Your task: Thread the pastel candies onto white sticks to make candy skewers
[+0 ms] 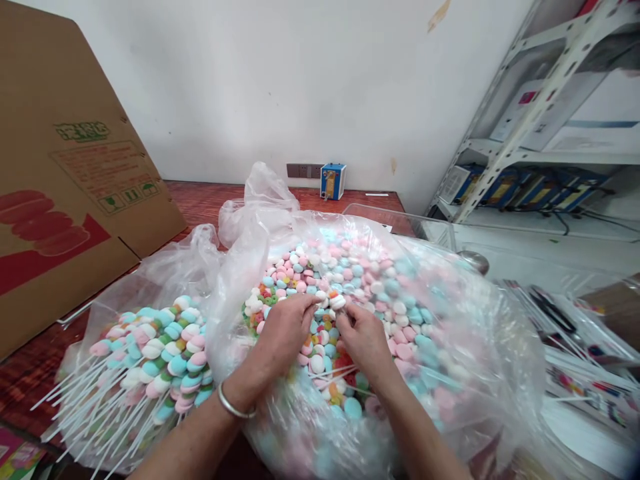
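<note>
A large clear plastic bag lies open before me, full of small pink, blue and white marshmallows with some green, red and yellow gummy candies among them. Both hands are over its middle. My right hand is closed in a pinch on a white marshmallow, with a bit of orange at its top. Close beside it, the fingertips of my left hand are pressed together; what they grip is hidden. Several white sticks rest on the candies below my hands.
Left of the bag, many finished marshmallow skewers lie on plastic, sticks toward me. A cardboard box stands behind them on the reddish table. A blue device sits by the wall sockets. Metal shelving rises at right.
</note>
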`<state>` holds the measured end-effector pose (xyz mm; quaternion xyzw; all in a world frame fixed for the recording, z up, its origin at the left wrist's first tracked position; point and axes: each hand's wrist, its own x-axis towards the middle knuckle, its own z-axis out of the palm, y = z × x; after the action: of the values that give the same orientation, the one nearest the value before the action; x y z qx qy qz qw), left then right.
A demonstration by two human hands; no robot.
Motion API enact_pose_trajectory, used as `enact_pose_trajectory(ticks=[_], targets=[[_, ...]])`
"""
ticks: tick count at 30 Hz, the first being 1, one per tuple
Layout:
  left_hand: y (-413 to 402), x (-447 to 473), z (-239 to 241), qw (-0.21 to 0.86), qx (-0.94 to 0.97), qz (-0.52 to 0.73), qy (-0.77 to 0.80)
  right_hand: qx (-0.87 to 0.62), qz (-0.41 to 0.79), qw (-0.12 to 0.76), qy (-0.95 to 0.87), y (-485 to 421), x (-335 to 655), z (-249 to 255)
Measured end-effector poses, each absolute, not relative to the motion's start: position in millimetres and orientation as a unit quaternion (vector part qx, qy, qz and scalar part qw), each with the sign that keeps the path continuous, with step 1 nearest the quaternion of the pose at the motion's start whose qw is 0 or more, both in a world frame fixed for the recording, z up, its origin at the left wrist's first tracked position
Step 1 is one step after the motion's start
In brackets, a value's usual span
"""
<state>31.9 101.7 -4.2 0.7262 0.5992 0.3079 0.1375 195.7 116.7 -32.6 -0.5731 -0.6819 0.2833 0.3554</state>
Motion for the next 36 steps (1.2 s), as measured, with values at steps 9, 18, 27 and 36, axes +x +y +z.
enact_pose_trajectory(ticks=[9, 18, 27, 36], targets=[[142, 41, -14, 0.067, 0.763, 0.214, 0.607, -0.626, 0.191, 0.324, -0.683, 137, 185, -28], [132, 38, -6, 0.163, 0.702, 0.299, 0.626, -0.593, 0.269, 0.381, -0.657, 132, 193, -38], [106, 45, -4, 0.625, 0.384, 0.513, 0.445, -0.508, 0.37, 0.487, -0.607, 101, 193, -27], [97, 51, -1, 0.591, 0.414, 0.466, 0.512, -0.491, 0.403, 0.503, -0.586, 94, 190, -26]])
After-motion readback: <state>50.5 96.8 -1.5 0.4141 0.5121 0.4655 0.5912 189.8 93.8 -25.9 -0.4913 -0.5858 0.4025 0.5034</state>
